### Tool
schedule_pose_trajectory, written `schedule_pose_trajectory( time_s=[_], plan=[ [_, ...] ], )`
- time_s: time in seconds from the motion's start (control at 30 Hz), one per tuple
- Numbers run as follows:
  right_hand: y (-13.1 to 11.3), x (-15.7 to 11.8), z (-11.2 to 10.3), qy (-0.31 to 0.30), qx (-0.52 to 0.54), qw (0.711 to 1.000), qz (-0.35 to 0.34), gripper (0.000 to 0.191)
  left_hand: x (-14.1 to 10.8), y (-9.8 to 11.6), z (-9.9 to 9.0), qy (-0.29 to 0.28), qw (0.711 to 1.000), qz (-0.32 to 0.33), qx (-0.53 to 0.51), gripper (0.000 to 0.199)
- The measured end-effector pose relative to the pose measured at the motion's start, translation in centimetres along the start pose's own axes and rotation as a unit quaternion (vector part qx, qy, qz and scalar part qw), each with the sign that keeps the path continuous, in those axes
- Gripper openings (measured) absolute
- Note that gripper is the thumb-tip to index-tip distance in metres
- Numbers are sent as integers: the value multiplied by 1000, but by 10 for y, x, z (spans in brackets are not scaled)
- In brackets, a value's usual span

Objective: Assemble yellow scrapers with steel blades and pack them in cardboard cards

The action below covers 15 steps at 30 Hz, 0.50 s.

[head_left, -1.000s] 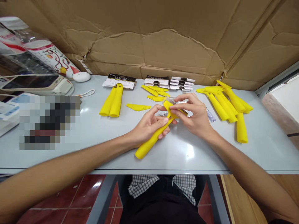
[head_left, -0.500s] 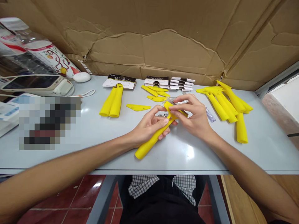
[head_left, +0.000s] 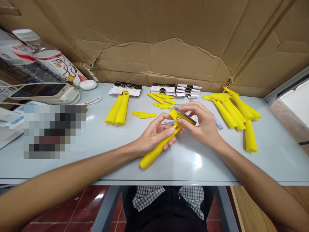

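Observation:
A yellow scraper-like tool (head_left: 158,149) with a round handle slants over the table, a metal blade (head_left: 185,115) along its wide head. My left hand (head_left: 155,133) is wrapped round the neck of its handle. My right hand (head_left: 202,124) grips the head, thumb on the front near a small screw (head_left: 178,118) and fingers behind the blade. Behind my left fingers lies a pile of small metal screws (head_left: 168,122), partly hidden. Flat yellow pieces (head_left: 144,114) lie beyond the hands.
Two yellow handles (head_left: 122,109) stand left of centre by a black-and-white card packet (head_left: 125,88). Several yellow handles (head_left: 227,112) lie at the right. More card packets (head_left: 163,88) line the cardboard wall. Bottles (head_left: 58,61), a phone (head_left: 41,91) and a blurred-out object (head_left: 53,132) are at the left.
The right thumb and fingers have shifted on the tool's head, which now shows its front face and a small screw. The whole view has moved slightly, with the scene lower in the picture.

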State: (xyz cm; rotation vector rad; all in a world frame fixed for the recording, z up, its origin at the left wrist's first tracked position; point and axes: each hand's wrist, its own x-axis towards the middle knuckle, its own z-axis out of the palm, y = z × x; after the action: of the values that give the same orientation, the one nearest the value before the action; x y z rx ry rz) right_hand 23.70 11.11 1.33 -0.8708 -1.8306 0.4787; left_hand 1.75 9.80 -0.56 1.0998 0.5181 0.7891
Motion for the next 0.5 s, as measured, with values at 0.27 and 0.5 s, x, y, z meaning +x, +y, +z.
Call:
schedule_pose_trajectory(
  time_s=[0.27,0.5],
  plan=[
    [0,-1,2,1,53,990,129,28,0,-1,-4,-2,1000,-12,2,36],
    [-2,1,1,-10,75,984,158,23,2,-4,-5,-7,1000,-6,-12,36]
  ],
)
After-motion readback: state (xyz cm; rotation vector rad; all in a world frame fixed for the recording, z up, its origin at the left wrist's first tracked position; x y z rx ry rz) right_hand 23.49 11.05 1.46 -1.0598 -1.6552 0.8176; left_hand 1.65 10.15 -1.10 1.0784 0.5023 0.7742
